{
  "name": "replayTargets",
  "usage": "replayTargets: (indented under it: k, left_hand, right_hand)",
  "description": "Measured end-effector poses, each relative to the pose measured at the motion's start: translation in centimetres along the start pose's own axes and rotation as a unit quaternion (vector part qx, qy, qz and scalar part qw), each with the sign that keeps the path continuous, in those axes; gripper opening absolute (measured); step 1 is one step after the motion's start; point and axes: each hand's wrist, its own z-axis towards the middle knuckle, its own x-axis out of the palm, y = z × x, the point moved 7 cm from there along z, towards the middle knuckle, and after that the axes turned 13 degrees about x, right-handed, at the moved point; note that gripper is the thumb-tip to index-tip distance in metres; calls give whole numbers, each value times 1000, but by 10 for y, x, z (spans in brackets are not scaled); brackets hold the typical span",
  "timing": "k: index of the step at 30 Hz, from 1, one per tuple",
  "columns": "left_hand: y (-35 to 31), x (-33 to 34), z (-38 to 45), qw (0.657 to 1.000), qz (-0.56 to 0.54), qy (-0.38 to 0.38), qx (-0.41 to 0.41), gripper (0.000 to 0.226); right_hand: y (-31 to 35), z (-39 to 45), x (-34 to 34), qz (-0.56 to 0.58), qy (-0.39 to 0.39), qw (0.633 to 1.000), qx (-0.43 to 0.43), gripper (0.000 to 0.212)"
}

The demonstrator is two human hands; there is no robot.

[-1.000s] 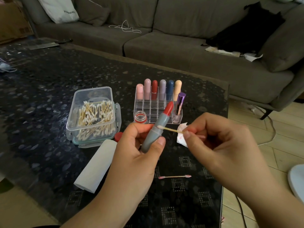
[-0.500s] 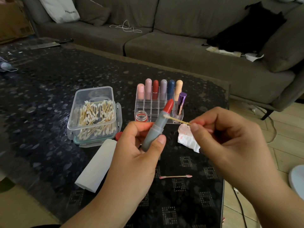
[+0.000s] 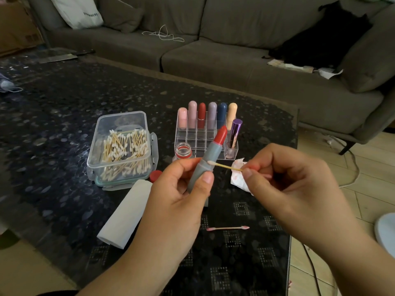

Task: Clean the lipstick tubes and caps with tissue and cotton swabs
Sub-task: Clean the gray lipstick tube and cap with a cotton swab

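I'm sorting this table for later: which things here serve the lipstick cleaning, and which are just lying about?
For the job:
- grey lipstick tube, left hand
- cotton swab, right hand
- swab box
- stained tissue
- folded tissue
- lipstick rack

Lying about:
- white cord
- tote bag
- papers

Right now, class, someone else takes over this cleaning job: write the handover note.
Left hand grips the open grey lipstick tube, red stick out. Right hand pinches a cotton swab, its tip on the tube's collar, with a stained tissue behind.
One used swab lies on the table. Seven capped tubes stand in the clear organizer.
Left: finish this tube; its cap is not visible.
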Motion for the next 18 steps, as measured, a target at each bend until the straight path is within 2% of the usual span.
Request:
replayTargets:
  k: [9,18]
  left_hand:
    - [-3,2,-1,1000,-5,1,5,43]
    - [-1,5,-2,999,-45,14,2,27]
  right_hand:
    - [-4,3,2,33,10,999,21,8]
    - [-9,6,-1,71,20,996,58,6]
